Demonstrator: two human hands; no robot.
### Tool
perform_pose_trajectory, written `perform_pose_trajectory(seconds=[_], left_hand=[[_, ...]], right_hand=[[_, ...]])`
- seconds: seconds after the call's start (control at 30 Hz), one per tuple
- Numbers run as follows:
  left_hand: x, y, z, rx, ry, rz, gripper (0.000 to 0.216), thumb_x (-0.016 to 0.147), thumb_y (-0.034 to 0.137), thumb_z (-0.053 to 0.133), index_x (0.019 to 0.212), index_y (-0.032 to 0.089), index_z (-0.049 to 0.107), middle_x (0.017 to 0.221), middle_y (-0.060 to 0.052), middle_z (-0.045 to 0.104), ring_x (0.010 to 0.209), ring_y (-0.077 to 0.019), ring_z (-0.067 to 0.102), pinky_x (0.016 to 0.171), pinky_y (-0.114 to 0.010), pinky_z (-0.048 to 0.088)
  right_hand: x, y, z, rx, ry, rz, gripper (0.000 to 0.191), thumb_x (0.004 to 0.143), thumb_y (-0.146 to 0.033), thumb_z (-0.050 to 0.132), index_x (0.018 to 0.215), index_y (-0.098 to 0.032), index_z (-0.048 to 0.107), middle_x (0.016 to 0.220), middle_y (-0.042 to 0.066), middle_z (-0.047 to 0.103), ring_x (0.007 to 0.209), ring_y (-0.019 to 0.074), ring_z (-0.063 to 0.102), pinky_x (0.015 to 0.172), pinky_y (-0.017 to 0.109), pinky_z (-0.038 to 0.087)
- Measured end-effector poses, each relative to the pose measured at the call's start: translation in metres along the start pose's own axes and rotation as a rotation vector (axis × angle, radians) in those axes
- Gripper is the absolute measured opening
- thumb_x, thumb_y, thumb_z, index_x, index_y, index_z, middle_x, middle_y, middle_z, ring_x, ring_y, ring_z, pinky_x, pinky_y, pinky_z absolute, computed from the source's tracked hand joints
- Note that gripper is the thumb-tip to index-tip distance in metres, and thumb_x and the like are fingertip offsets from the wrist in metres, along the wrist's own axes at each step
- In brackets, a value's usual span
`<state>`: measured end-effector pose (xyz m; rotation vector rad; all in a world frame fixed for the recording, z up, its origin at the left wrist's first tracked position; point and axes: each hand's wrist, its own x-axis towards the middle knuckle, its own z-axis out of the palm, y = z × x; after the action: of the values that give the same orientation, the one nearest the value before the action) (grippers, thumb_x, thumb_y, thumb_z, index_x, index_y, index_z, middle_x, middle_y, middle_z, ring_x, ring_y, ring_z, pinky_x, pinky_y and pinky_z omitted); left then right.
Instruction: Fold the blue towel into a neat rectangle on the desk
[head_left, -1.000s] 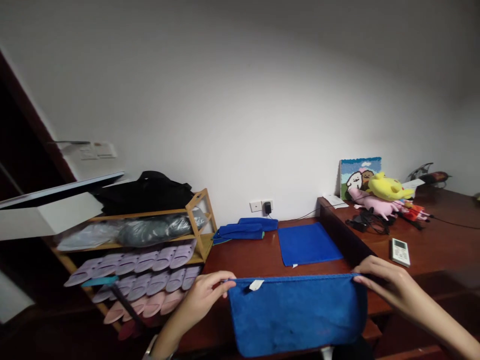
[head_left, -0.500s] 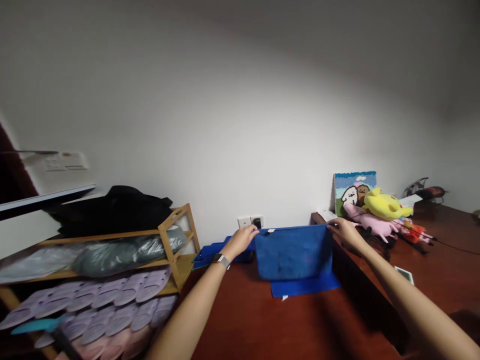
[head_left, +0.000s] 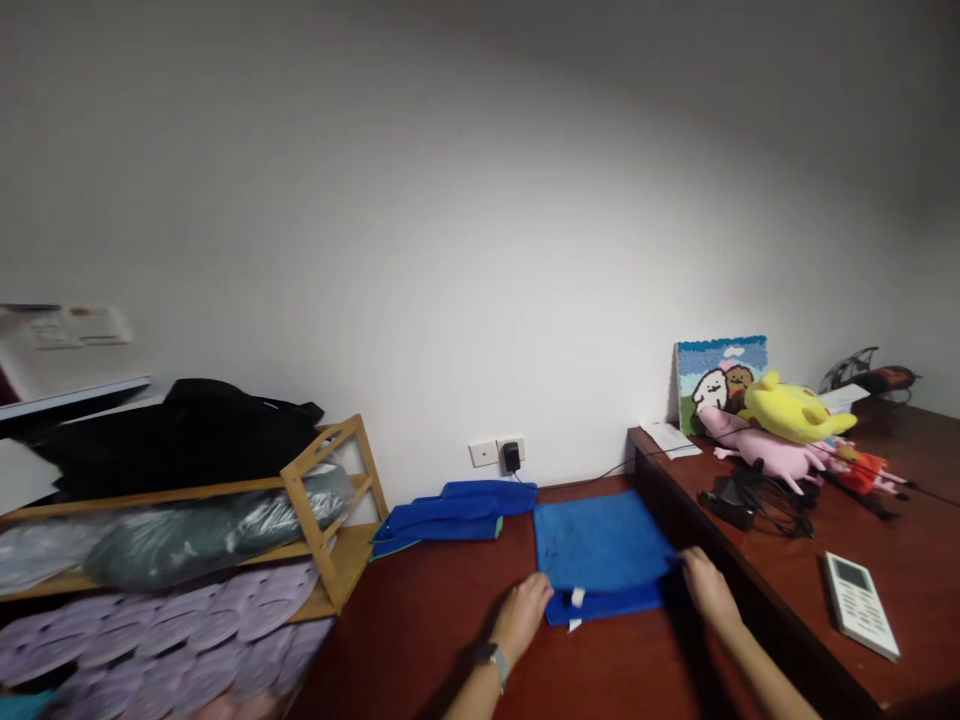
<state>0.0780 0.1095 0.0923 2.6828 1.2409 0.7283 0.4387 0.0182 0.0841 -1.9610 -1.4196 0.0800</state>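
A blue cloth towel (head_left: 604, 542) lies folded over on the reddish-brown wooden desktop (head_left: 420, 620), its upper layer stopping a little short of the lower one at the near edge. Two small white tags show along that edge. My left hand (head_left: 523, 615), with a watch on the wrist, pinches the near left corner of the upper layer. At the near right corner my right hand (head_left: 706, 590) has its fingers closed on the cloth; the fingertips are partly hidden. Behind and to the left rests a crumpled blue cloth (head_left: 450, 512) with green edging.
A wooden rack (head_left: 330, 500) with lilac slippers (head_left: 262, 600) and a black bag (head_left: 195, 430) stands left. The raised right surface carries plush toys (head_left: 787, 410), a black cable (head_left: 772, 510) and a white remote control (head_left: 859, 605). A plug (head_left: 511, 457) sits in the wall socket.
Both hands have come down and toward me with the towel's upper edge. The towel, which hung upright between them, now lies flat in a fold. The view has shifted slightly.
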Motion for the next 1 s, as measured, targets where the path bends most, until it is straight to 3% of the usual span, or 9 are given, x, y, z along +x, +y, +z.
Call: perform_pose_trajectory(seconds=[0.13,0.3,0.4,0.53,0.63,0.7,0.8,0.93,1.0], left_hand=[[-0.027,-0.009,0.053,0.052,0.047,-0.024,0.025,0.101,0.024,0.045,0.103,0.026,0.070,0.112,-0.007,0.076,0.099,-0.0234,0.073,0.086,-0.036,0.060],[-0.039,-0.018,0.065,0.105,0.085,0.074,0.026,0.102,0.020,0.044,0.105,0.024,0.069,0.123,-0.007,0.072,0.119,-0.0263,0.065,0.105,-0.047,0.052],[-0.041,-0.016,0.060,0.096,0.026,0.055,0.024,0.099,0.021,0.049,0.113,0.025,0.068,0.118,-0.007,0.074,0.111,-0.0258,0.068,0.101,-0.045,0.055],[-0.051,-0.016,0.057,0.048,0.007,0.058,0.029,0.098,0.028,0.053,0.124,0.031,0.067,0.133,-0.005,0.070,0.121,-0.0258,0.065,0.106,-0.043,0.054],[-0.067,-0.030,0.054,0.028,0.029,0.047,0.036,0.100,0.035,0.050,0.133,0.034,0.064,0.141,-0.003,0.066,0.126,-0.0248,0.064,0.108,-0.042,0.054],[-0.084,-0.053,0.044,0.064,0.059,0.003,0.037,0.101,0.039,0.048,0.133,0.034,0.065,0.140,-0.002,0.067,0.126,-0.0249,0.064,0.109,-0.042,0.054],[-0.118,-0.112,0.013,0.185,0.079,-0.129,0.037,0.101,0.042,0.045,0.126,0.032,0.071,0.138,-0.002,0.068,0.128,-0.0260,0.063,0.112,-0.046,0.051],[-0.174,-0.201,-0.045,0.364,0.069,-0.389,0.045,0.096,0.042,0.044,0.127,0.025,0.071,0.140,-0.007,0.067,0.135,-0.0296,0.057,0.117,-0.052,0.043],[-0.197,-0.229,-0.066,0.402,0.024,-0.501,0.050,0.094,0.042,0.043,0.134,0.025,0.066,0.146,-0.006,0.061,0.139,-0.0300,0.052,0.118,-0.054,0.040]], right_hand=[[-0.024,0.053,0.044,0.100,-0.080,0.015,0.036,0.086,-0.020,0.039,0.094,-0.022,0.075,0.106,0.010,0.073,0.101,0.0257,0.072,0.092,0.035,0.055],[-0.022,0.076,0.053,0.133,-0.074,-0.034,0.036,0.085,-0.025,0.039,0.093,-0.022,0.074,0.106,0.013,0.073,0.103,0.0280,0.071,0.095,0.038,0.055],[-0.018,0.073,0.049,0.048,-0.123,-0.027,0.036,0.082,-0.022,0.042,0.096,-0.021,0.074,0.107,0.013,0.073,0.105,0.0278,0.071,0.098,0.038,0.055],[-0.023,0.048,0.057,-0.208,-0.094,-0.048,0.040,0.086,-0.029,0.046,0.113,-0.018,0.073,0.136,0.017,0.064,0.125,0.0329,0.062,0.110,0.046,0.047],[-0.030,0.016,0.078,-0.278,-0.083,-0.116,0.045,0.094,-0.045,0.045,0.130,-0.030,0.068,0.152,0.007,0.054,0.143,0.0356,0.044,0.117,0.057,0.036],[-0.035,-0.004,0.095,-0.280,-0.142,-0.097,0.051,0.095,-0.058,0.042,0.138,-0.039,0.061,0.157,0.000,0.049,0.148,0.0382,0.035,0.117,0.066,0.029],[-0.037,-0.016,0.116,-0.298,-0.251,-0.010,0.060,0.092,-0.070,0.039,0.146,-0.046,0.051,0.163,-0.003,0.039,0.151,0.0424,0.025,0.116,0.074,0.020],[-0.032,-0.005,0.128,-0.342,-0.269,0.026,0.066,0.089,-0.073,0.036,0.150,-0.048,0.044,0.165,-0.005,0.034,0.153,0.0417,0.019,0.118,0.073,0.016],[-0.028,0.005,0.129,-0.355,-0.267,0.032,0.069,0.087,-0.074,0.034,0.150,-0.048,0.043,0.165,-0.006,0.033,0.153,0.0410,0.018,0.118,0.073,0.017]])
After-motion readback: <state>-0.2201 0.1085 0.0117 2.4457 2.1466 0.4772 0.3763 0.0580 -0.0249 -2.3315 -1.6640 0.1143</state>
